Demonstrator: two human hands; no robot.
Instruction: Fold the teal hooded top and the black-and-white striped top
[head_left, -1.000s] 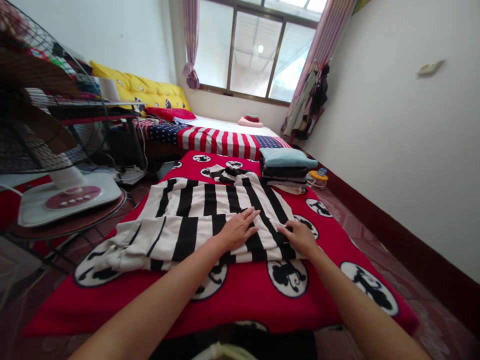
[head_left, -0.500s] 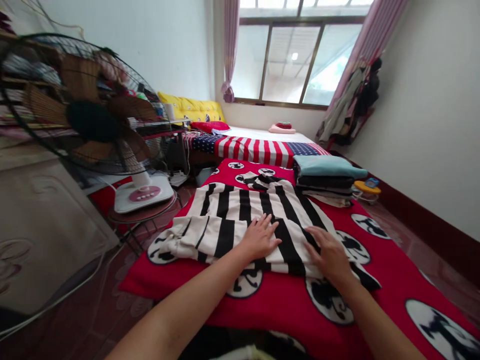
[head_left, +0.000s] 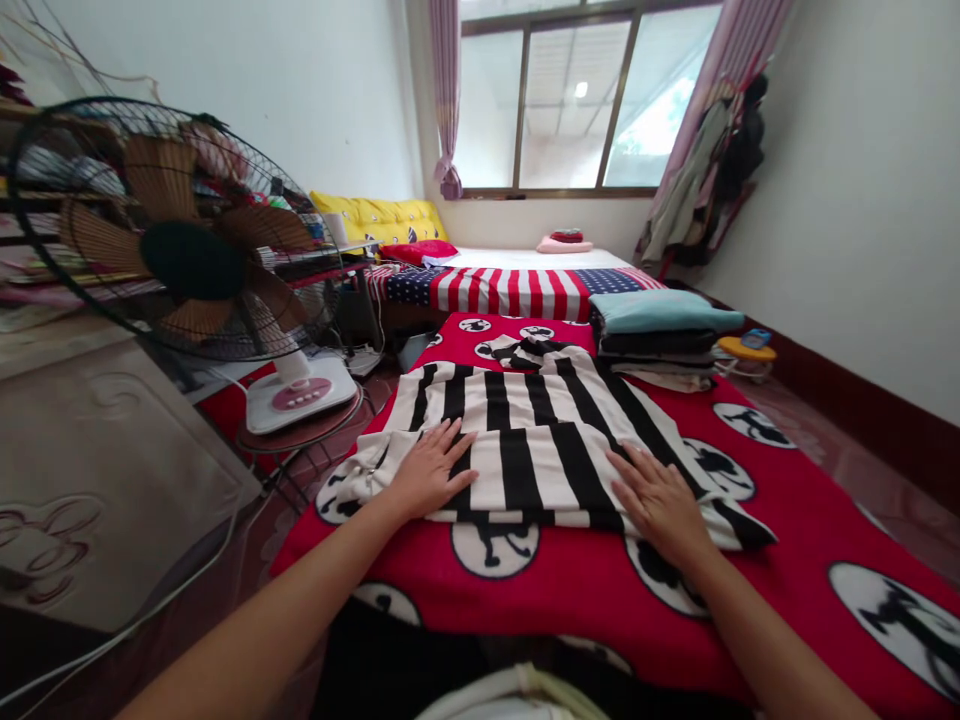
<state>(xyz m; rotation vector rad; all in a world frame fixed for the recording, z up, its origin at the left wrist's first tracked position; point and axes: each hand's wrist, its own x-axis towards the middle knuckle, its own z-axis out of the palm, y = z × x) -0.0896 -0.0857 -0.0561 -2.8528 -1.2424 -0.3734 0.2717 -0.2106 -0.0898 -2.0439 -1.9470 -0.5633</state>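
Note:
A black-and-white striped garment [head_left: 525, 430] lies spread on a red blanket [head_left: 585, 590] printed with white cartoon circles. My left hand [head_left: 427, 470] rests flat on the garment's left part, fingers stretched out. My right hand [head_left: 660, 495] lies flat on its right part near the lower hem, fingers spread too. Neither hand holds anything. A sleeve of the garment is bunched at the left edge, and its collar lies at the far end.
A stack of folded clothes [head_left: 660, 340] topped by a light blue piece sits at the blanket's far right. A standing fan [head_left: 187, 260] on a small round table is at the left. A flag-patterned bed [head_left: 525, 285] lies beyond, clothes hang at the right wall.
My hands have slid apart across the garment: the left hand moved left, the right hand moved right toward the hem. The view also shifted, showing more of the fan.

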